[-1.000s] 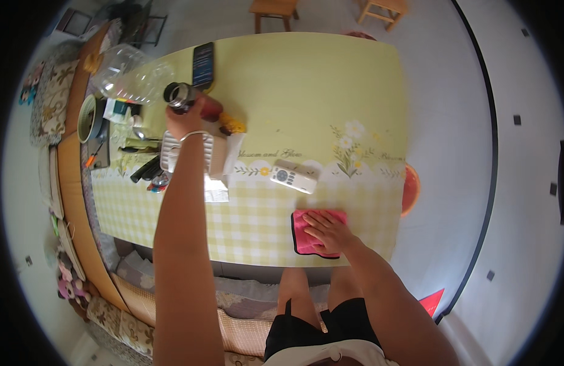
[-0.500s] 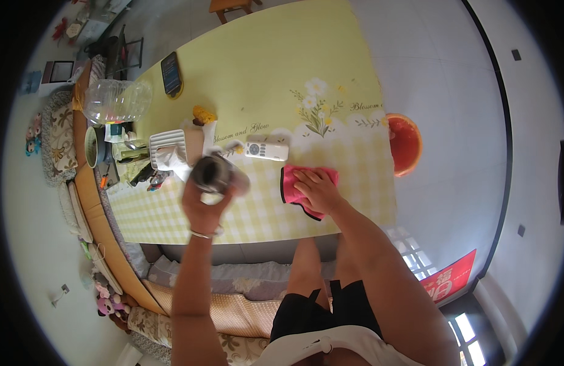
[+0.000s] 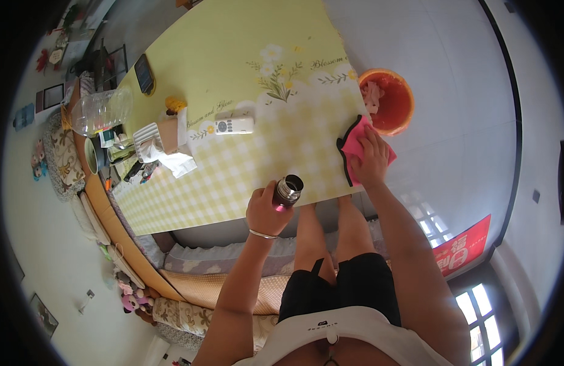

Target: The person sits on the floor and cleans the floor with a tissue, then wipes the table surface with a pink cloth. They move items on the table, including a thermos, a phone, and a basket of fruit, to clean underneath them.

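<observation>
My left hand (image 3: 265, 208) is wrapped round an open metal thermos bottle (image 3: 287, 194), held near the table's front edge. Its steel mouth faces up with no lid on it, and a bit of pink shows low on its body. At the right edge of the table my right hand (image 3: 372, 160) lies over a pink cloth (image 3: 351, 145) with black trim, fingers bent onto it. The cloth is bunched, and part of it reaches past the table's edge. An orange bin (image 3: 404, 110) with crumpled pale tissue inside stands just beyond the cloth.
A white remote control (image 3: 234, 125) lies mid-table on the yellow checked tablecloth (image 3: 233, 177). To the left are a tissue box (image 3: 149, 137) with tissue pulled out, a yellow crumpled item (image 3: 175, 105), a phone (image 3: 144, 74) and a large clear plastic jug (image 3: 102, 113).
My left hand has carried the thermos bottle rightward, away from the tissue box. My right hand has moved the pink cloth right to the table's edge. The view has shifted too.
</observation>
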Demonstrator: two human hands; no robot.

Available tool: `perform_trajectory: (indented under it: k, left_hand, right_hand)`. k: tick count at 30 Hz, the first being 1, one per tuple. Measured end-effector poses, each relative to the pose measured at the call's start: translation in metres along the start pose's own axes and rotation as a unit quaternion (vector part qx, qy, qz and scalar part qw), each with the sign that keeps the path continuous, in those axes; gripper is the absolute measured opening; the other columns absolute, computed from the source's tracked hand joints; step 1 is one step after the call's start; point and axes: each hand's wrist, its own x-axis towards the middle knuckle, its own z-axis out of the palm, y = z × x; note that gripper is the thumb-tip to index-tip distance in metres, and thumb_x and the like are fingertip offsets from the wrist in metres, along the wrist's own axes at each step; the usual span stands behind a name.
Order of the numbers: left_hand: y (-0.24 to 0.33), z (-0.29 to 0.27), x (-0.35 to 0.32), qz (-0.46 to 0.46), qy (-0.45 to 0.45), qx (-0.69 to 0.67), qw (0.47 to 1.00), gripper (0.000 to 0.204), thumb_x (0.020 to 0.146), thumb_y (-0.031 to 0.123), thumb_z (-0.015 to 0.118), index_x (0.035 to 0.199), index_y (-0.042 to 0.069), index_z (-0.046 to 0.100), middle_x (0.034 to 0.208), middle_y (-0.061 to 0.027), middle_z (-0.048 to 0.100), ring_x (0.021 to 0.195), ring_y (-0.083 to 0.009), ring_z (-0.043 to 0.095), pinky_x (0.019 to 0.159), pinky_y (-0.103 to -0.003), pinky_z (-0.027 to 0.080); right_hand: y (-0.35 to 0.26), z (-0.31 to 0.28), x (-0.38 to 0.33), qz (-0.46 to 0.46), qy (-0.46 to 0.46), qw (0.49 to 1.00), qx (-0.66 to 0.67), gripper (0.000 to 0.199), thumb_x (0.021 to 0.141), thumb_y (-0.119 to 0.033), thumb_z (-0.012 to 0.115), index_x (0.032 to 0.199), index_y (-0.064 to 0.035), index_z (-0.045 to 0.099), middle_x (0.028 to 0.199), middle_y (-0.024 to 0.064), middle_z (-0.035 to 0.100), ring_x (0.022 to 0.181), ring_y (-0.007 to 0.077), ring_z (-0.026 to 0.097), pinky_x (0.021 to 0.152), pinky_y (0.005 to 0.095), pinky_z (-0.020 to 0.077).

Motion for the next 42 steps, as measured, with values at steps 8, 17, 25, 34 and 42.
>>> perform_trajectory:
  k: [8,17,25,34,42]
  left_hand:
    - [0.012,0.008,0.004,-0.007,-0.009,0.053,0.999,0.065,0.058,0.021,0.080,0.120,0.008,0.064,0.094,-0.0160,0.067,0.087,-0.0338,0.067,0.076,-0.043,0.056]
    - [0.005,-0.006,0.003,-0.015,-0.025,0.077,0.997,0.067,0.058,0.022,0.080,0.122,0.010,0.064,0.094,-0.0157,0.067,0.086,-0.0337,0.067,0.075,-0.044,0.056]
    - [-0.027,-0.005,0.002,0.007,-0.039,0.092,0.995,0.068,0.057,0.020,0.080,0.123,0.010,0.064,0.094,-0.0159,0.065,0.085,-0.0339,0.066,0.074,-0.043,0.056]
    - [-0.056,-0.013,-0.005,0.029,-0.047,0.063,0.996,0.067,0.059,0.020,0.080,0.123,0.008,0.064,0.095,-0.0163,0.065,0.086,-0.0340,0.066,0.074,-0.043,0.055]
    - [-0.088,-0.083,0.000,0.060,0.077,-0.249,0.964,0.071,0.057,0.010,0.088,0.123,-0.001,0.061,0.111,-0.0139,0.067,0.101,-0.0238,0.068,0.086,-0.034,0.056]
  right_hand:
    - [0.002,-0.003,0.000,0.000,-0.012,1.000,0.020,0.047,0.070,-0.017,0.069,0.115,-0.0093,0.059,0.146,0.0111,0.050,0.132,0.0328,0.046,0.110,0.0489,0.0347]
    - [0.007,0.003,-0.003,-0.017,0.008,1.000,0.008,0.047,0.070,-0.018,0.068,0.115,-0.0092,0.059,0.145,0.0125,0.050,0.132,0.0327,0.047,0.110,0.0487,0.0352]
    - [0.001,0.003,0.001,-0.003,0.013,1.000,-0.015,0.045,0.070,-0.018,0.068,0.113,-0.0098,0.059,0.146,0.0104,0.051,0.132,0.0331,0.047,0.109,0.0482,0.0365]
    - [-0.004,0.007,0.001,0.001,0.031,0.999,-0.032,0.046,0.070,-0.017,0.066,0.115,-0.0104,0.059,0.145,0.0087,0.051,0.131,0.0330,0.048,0.108,0.0481,0.0371]
    - [-0.003,0.007,-0.001,-0.006,0.040,0.998,-0.042,0.050,0.071,-0.016,0.066,0.120,-0.0085,0.057,0.145,0.0116,0.051,0.133,0.0350,0.047,0.109,0.0493,0.0361]
